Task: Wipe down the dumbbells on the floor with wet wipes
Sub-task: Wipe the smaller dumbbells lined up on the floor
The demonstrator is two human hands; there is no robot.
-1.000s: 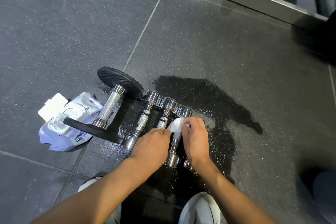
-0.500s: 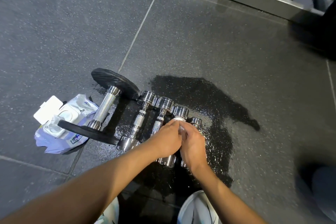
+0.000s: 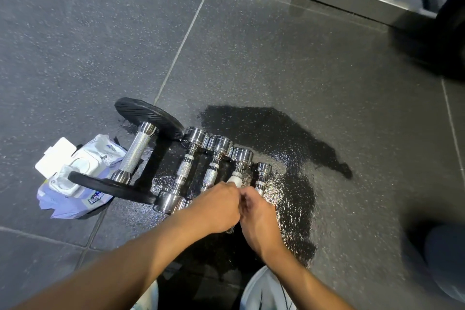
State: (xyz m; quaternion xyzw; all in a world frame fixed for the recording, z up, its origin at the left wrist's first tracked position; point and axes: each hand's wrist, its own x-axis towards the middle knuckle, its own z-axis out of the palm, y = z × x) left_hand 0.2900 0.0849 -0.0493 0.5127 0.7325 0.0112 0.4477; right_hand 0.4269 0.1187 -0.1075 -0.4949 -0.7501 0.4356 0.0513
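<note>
Five dumbbells lie side by side on the rubber floor (image 3: 276, 58): a big plate dumbbell (image 3: 137, 153) at the left w/ black discs, then four chrome ones getting smaller to the right. The 3rd chrome dumbbell (image 3: 242, 156) is the one in hand. A white wipe (image 3: 235, 181) is wrapped on its knurled handle and shows just beyond the knuckles. The left hand (image 3: 216, 206) is clenched over that handle w/ the wipe coming out of the far side of the fist. The right hand (image 3: 259, 219) is curled tight against it, touching the left, but what its fingers pinch is hidden, so can't tell. The near end of the dumbbell is covered by both hands. The wipes pack (image 3: 100, 151) sits on the floor just left of the plate dumbbell, lid open. A dark wet patch (image 3: 289, 133) spreads under and to the right of the row. Handling, as a guess: chrome is solid, stiff and heavy for its size, prob. slick where wet, esp. the smooth heads; it can roll into the smallest dumbbell (image 3: 263, 176) just beside it. Best hold is the knurled mid-handle, one hand steadying, the other twisting the wipe. The wipe is soft, limp and light; it may bunch or snag on the knurling.
</note>
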